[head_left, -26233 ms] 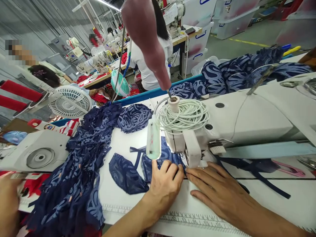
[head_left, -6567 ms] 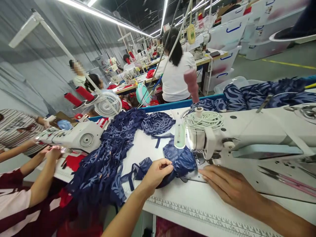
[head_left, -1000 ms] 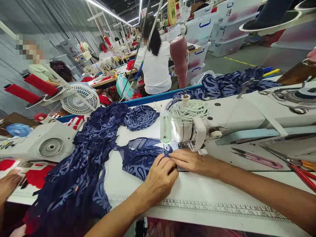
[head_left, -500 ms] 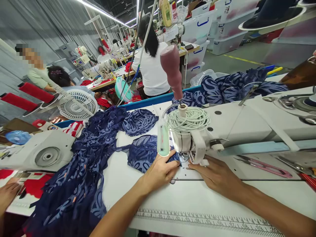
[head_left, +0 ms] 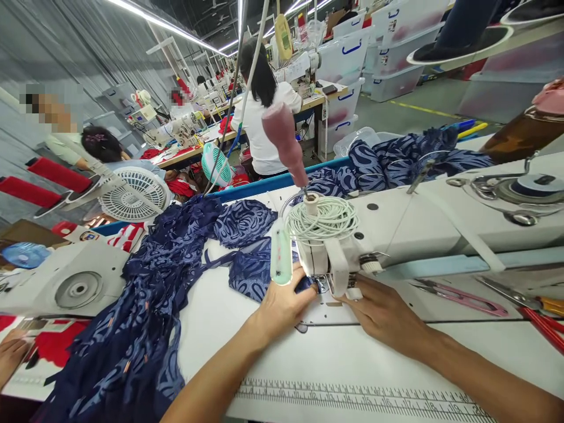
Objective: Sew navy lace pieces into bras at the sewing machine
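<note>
My left hand (head_left: 284, 301) is closed on the edge of a navy lace fabric piece (head_left: 249, 276), just left of the sewing machine's presser foot (head_left: 324, 285). Thumb and fingertips pinch the cloth close to the needle area. On the other side of the foot, my right hand (head_left: 383, 308) has its fingers drawn together, their tips partly hidden by the white machine head (head_left: 339, 264). What they hold, if anything, does not show. A ribbon-like strip links the lace piece to a big heap of navy lace (head_left: 150, 282) on the left.
Pink thread snips (head_left: 462, 296) and red-handled scissors (head_left: 541, 326) lie on the right. A green lamp (head_left: 281, 252) and coiled pale cord (head_left: 324, 217) sit by the machine head. A printed ruler (head_left: 343, 396) runs along the front edge. Another person's hand (head_left: 12, 352) shows far left.
The camera view has shifted slightly, so the machine appears further left. Both hands stay by the presser foot, and the lace under my left hand has shifted a little.
</note>
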Motion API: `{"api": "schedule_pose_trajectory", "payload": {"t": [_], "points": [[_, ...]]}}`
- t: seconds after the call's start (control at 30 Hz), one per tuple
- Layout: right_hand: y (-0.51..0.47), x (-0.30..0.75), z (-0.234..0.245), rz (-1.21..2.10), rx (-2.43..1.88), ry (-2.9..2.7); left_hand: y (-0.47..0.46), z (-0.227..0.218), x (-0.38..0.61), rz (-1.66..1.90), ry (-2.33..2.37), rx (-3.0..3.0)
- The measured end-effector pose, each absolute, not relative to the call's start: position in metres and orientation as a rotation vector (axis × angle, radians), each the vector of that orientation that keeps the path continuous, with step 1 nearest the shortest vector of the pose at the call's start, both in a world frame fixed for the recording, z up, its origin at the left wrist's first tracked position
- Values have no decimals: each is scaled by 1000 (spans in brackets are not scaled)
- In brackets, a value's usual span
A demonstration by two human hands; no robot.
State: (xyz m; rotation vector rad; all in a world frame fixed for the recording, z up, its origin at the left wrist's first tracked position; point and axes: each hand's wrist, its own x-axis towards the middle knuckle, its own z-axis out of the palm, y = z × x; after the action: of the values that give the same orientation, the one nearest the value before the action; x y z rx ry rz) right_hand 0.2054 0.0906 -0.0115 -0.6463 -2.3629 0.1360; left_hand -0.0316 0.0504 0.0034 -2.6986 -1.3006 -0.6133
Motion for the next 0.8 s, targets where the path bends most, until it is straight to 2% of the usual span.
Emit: {"api": "schedule_pose_trajectory", "payload": {"t": [0.17,0.57,0.8], "points": [[88,201,-12,93,-689,-2335,29,-1,-17,-532,-1379,-2488],[86,190,-8,6,-724,-2367,26,0,-22,-840,-1561,-2605],[94,194,-17,3,-723,-2423,28,-2,-24,-791,-1529,-2582]]}}
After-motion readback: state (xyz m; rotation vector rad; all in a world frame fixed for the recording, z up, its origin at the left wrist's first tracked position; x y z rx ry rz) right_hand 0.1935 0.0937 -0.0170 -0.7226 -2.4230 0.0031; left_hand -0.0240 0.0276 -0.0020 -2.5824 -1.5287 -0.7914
